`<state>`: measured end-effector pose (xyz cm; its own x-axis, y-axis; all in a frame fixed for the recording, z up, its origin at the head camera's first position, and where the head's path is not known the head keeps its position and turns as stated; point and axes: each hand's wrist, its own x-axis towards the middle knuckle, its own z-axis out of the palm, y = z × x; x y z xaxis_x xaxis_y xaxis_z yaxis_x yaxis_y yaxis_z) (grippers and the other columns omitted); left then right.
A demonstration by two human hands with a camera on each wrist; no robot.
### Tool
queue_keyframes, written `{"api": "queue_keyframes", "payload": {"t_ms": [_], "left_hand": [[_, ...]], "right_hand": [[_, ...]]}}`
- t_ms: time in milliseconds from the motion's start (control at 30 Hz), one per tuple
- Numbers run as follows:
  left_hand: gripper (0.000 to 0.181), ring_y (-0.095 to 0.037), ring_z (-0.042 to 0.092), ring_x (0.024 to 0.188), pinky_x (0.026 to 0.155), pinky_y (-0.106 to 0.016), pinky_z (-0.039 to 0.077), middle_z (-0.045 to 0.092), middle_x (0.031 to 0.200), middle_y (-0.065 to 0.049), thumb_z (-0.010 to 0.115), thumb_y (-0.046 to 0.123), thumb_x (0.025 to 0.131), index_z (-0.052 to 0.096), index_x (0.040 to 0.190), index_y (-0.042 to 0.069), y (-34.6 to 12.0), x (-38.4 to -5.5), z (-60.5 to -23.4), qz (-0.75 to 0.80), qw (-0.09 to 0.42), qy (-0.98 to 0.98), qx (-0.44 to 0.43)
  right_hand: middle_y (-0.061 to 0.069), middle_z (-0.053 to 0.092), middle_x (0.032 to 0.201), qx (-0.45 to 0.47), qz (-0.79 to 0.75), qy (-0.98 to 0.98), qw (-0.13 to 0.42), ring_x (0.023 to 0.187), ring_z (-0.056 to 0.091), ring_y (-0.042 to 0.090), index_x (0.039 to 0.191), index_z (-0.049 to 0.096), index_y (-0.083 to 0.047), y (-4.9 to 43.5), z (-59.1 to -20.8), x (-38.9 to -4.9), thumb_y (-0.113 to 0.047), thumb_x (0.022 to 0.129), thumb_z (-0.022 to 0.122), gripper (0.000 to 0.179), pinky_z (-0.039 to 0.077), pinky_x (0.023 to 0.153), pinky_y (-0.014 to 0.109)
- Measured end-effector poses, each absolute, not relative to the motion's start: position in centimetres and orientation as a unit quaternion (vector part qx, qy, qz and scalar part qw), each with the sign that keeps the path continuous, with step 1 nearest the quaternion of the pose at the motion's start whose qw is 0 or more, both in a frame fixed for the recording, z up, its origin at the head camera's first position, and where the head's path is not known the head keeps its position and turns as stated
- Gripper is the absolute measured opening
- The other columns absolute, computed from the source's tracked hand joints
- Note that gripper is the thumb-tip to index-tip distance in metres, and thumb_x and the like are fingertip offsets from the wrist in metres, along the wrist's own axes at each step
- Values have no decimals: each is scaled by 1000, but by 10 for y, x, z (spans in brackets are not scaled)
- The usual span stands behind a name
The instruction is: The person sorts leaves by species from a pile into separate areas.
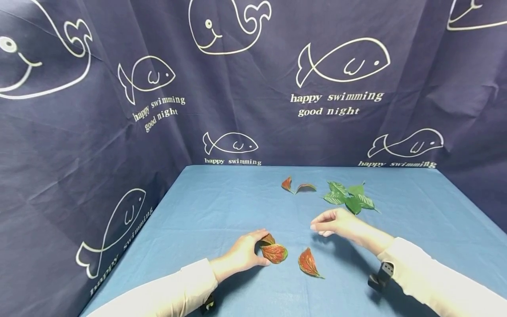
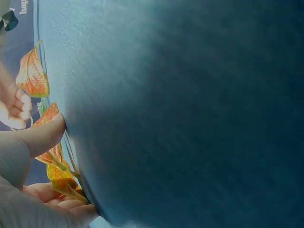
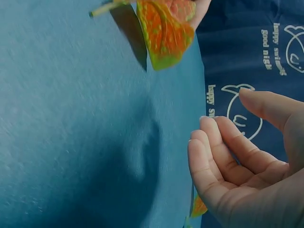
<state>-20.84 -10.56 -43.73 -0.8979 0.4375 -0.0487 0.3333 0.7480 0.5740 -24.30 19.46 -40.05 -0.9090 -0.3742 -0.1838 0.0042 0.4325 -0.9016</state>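
My left hand (image 1: 242, 253) is low at the tablecloth, with thumb and fingers curved round two overlapping red-orange leaves, the front leaf (image 1: 274, 253) and the rear leaf (image 1: 268, 239). In the left wrist view the thumb crosses one red leaf (image 2: 50, 114), and fingertips lie at the stem of the yellower leaf (image 2: 61, 180). A single red leaf (image 1: 308, 263) with a green edge lies to the right of that pair. Above the cloth, my right hand (image 1: 336, 223) hangs with loosely bent fingers and nothing between them. Its thumb stands apart from the fingers in the right wrist view.
Several green leaves (image 1: 351, 197) form a cluster beyond my right hand. Two curled red leaves (image 1: 306, 187) lie left of that cluster. Blue cloth (image 1: 214, 198) covers the table, and dark curtains (image 1: 237, 101) with fish drawings stand behind and at the left.
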Motion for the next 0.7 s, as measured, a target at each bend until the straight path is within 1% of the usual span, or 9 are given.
{"api": "queue_keyframes", "payload": {"t_ms": [233,367,533,633,700], "left_hand": [[76,-33,43,137,109,-50,40,46,149,-10,84,21,75,50,141,8,-106,-207,-435,286,91,932,205],[76,-33,42,137,109,-50,40,46,149,-11,84,20,75,49,142,7,-106,-207,-434,289,92,931,205],[75,-33,42,137,109,-51,40,46,149,-11,84,20,76,50,142,7,-106,-207,-433,290,90,930,205],[75,-33,42,137,109,-51,40,46,149,-11,84,20,76,50,141,7,-106,-207,-433,289,90,930,206],[75,-33,42,137,109,-50,40,46,149,-11,84,20,76,50,141,7,-105,-207,-432,290,92,930,206]], "right_hand": [[7,72,83,-134,-501,831,200,73,64,13,100,70,6,192,-396,-232,-27,88,71,36,59,70,31],[5,70,79,-149,-499,822,230,71,63,13,95,69,7,190,-396,-221,-26,88,70,34,59,68,32],[4,69,78,-177,-491,809,269,70,62,14,92,70,4,188,-399,-209,-24,86,72,29,58,66,31],[1,68,76,-194,-489,805,274,69,61,12,91,70,3,187,-404,-206,-21,83,75,26,55,65,28],[0,68,74,-201,-493,803,267,68,61,10,91,70,5,187,-407,-204,-18,81,76,26,53,64,26]]}}
